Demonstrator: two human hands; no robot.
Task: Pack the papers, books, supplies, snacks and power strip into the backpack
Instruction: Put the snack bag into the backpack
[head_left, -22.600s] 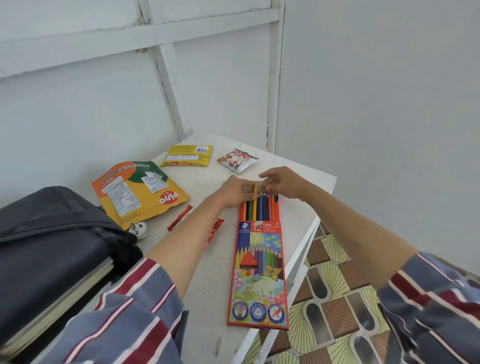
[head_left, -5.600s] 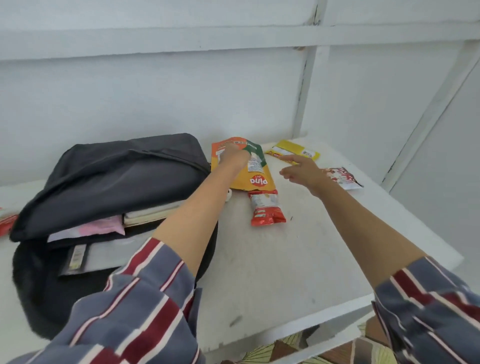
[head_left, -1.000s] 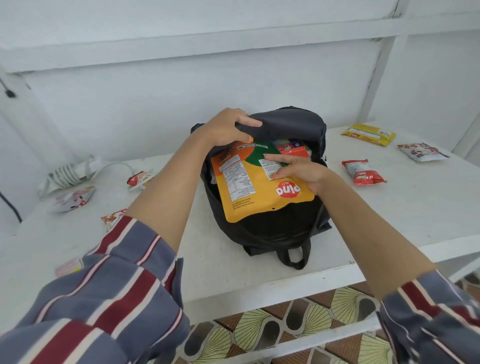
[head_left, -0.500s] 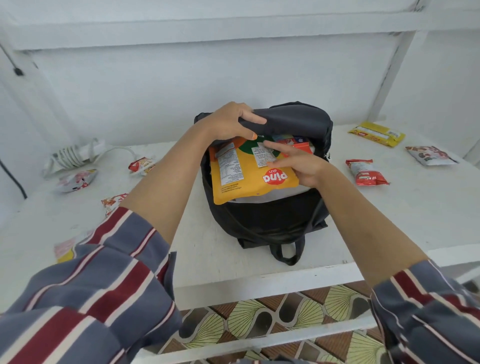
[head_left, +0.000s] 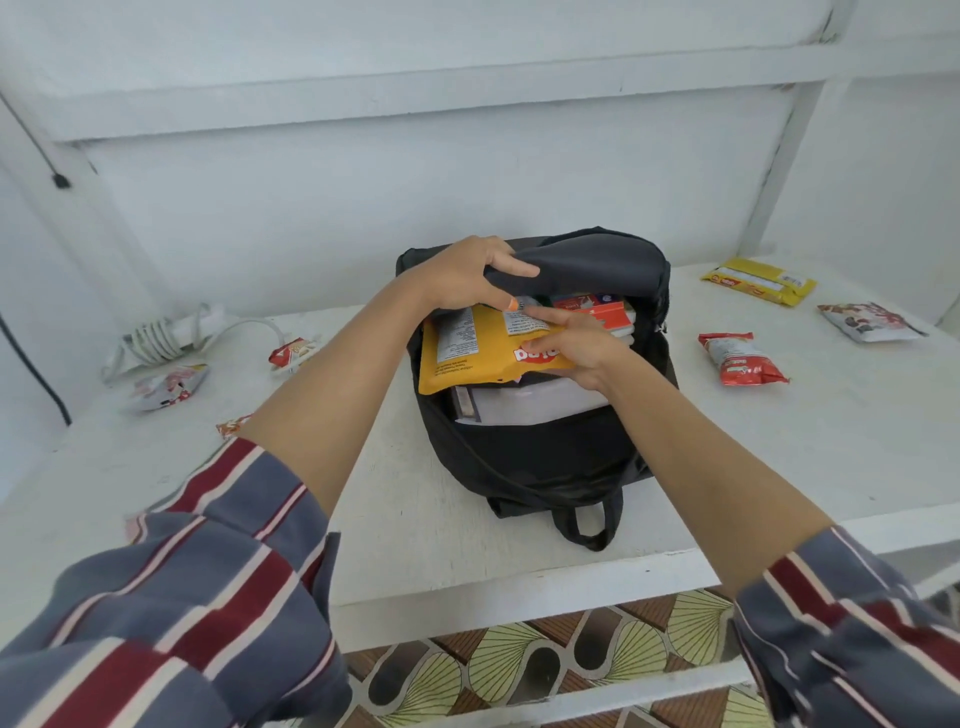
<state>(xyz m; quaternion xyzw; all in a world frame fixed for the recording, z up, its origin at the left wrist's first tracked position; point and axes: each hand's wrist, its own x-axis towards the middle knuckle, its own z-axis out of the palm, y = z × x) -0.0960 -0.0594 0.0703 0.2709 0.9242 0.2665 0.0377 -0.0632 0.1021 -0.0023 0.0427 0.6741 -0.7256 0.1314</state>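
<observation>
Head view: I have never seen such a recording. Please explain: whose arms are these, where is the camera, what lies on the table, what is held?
There is no machine. A person wears one camera on the head; it looks forward and down, so the bare arms are that person's own. The left hand grips the top of the black backpack and holds it open. The right hand holds an orange pouch half inside, above white papers and a pencil box. The backpack lies on a white table. To its left lie a power strip with coiled cable and small packets; to its right a red packet, a yellow packet and a white packet.
</observation>
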